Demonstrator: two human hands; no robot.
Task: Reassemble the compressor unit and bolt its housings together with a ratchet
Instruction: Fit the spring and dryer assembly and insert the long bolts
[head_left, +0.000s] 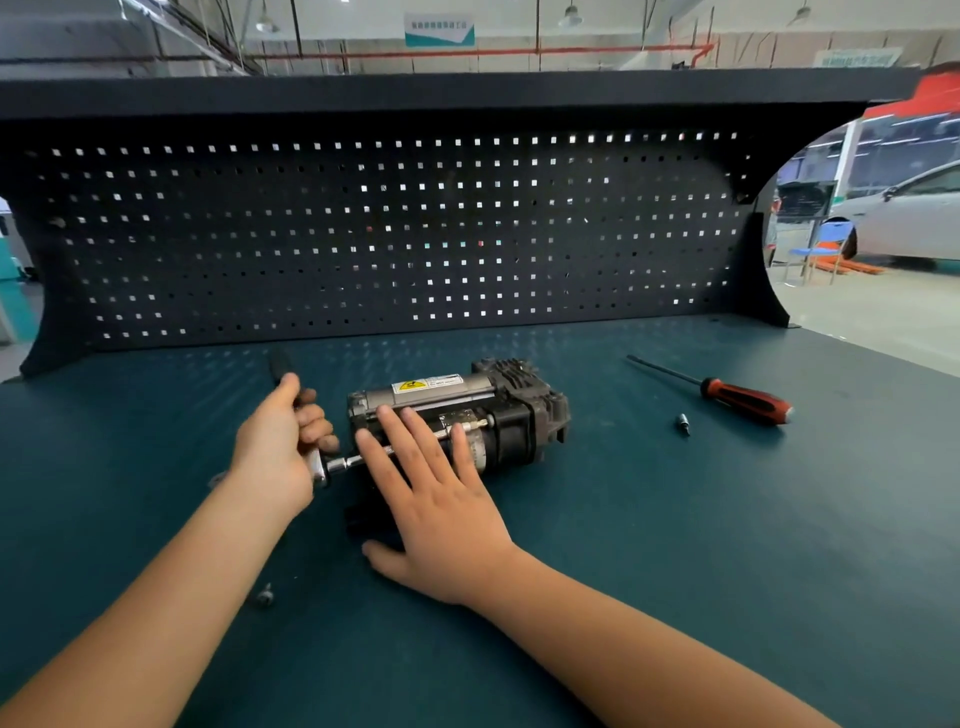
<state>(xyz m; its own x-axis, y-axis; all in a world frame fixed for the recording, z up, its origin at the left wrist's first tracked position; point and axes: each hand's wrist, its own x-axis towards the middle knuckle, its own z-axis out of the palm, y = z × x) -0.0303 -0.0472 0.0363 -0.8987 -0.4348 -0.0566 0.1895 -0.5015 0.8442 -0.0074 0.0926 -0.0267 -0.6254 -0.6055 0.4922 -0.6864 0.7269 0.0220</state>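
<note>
— What lies nearest, on this side of the compressor (498, 405)?
— A small loose bolt (265, 595) on the bench (675, 571), toward the person and left of it. It may be waiting its turn, though it is too small to name for sure.
— And the hands?
— The right hand (441, 499) lies flat on the compressor's near side, fingers straight and spread, thumb out on the bench. I judge it pins the unit so it cannot roll under the torque, and steadies the extension (467, 427) running beneath the fingers.
— The left?
— The left hand (280, 441) is just left of the compressor, fingers curled round the handle of the ratchet (318, 467), which points away from the person. The extension runs from the ratchet head along the compressor's side toward its dark right-hand housing, so I think a long bolt is being driven there.
— Where is the compressor itself?
— Mid-bench, on its side, label up, housings together. Bolting looks underway, not finished.
— To its right?
— A small bit (683, 423) near it, then a red-handled screwdriver (748, 397) farther out, set aside but probably within reach.
— Behind it?
— A dark pegboard (389, 234), and past that, off to the right, a pale car (909, 213)
</note>
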